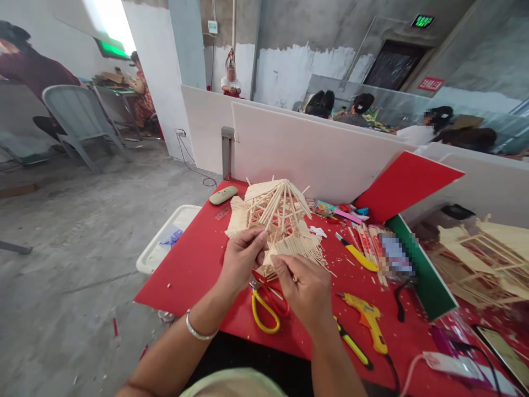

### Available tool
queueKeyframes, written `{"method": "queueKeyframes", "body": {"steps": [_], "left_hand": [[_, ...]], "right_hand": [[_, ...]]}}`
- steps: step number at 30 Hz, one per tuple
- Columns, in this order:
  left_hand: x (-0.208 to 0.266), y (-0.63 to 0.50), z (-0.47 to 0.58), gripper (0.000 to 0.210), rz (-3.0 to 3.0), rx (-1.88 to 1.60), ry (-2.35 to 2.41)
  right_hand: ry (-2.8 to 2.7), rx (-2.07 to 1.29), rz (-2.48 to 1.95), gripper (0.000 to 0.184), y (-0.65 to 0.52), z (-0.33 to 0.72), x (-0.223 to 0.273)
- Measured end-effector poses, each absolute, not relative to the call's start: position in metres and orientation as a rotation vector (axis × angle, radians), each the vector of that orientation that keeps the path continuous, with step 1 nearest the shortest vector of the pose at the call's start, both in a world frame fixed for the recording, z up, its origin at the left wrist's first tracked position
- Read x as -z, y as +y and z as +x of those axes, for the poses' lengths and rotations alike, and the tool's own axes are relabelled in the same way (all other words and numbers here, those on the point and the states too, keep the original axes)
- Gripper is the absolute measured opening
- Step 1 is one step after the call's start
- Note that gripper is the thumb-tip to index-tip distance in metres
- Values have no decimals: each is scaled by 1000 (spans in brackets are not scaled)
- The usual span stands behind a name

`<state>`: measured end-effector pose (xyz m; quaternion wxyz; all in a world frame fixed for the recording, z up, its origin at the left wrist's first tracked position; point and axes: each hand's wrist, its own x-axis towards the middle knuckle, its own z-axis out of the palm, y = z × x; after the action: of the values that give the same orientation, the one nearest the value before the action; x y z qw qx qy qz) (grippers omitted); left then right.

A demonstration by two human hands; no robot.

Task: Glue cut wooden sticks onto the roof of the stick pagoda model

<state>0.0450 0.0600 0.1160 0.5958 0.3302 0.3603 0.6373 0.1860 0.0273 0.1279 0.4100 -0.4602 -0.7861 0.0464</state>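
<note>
A pavilion-like model [285,207] made of thin wooden sticks, with a pointed roof frame, stands on the red tabletop [198,259]. My left hand [243,256] is closed in a pinch in front of the model's lower part. Close by on the right, my right hand [303,289] is pinched too, thumb against fingers. Whatever lies between the fingertips of either hand is too small or hidden to name. Below and between the hands lie scissors [265,313] with yellow and red handles, their blades partly covered.
To the right lie a yellow hot glue gun [367,318], a yellow-handled cutter [359,256], a yellow-and-black knife [353,344] and bundled sticks [367,242]. A beige case [223,195] sits at the back left. White partition boards [297,146] border the far edge; people sit beyond.
</note>
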Motion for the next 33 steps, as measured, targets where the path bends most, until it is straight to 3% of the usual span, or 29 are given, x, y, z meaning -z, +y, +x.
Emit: {"method": "queueKeyframes", "body": {"steps": [13,33], "left_hand": [[-116,84,51,39,650,-1317,742],[-114,91,50,35,625,-1322,772]], "right_hand": [[-1733,248,-1290,18,97,188,-155],[-1757,268,-1393,22,121,174,-166]]}}
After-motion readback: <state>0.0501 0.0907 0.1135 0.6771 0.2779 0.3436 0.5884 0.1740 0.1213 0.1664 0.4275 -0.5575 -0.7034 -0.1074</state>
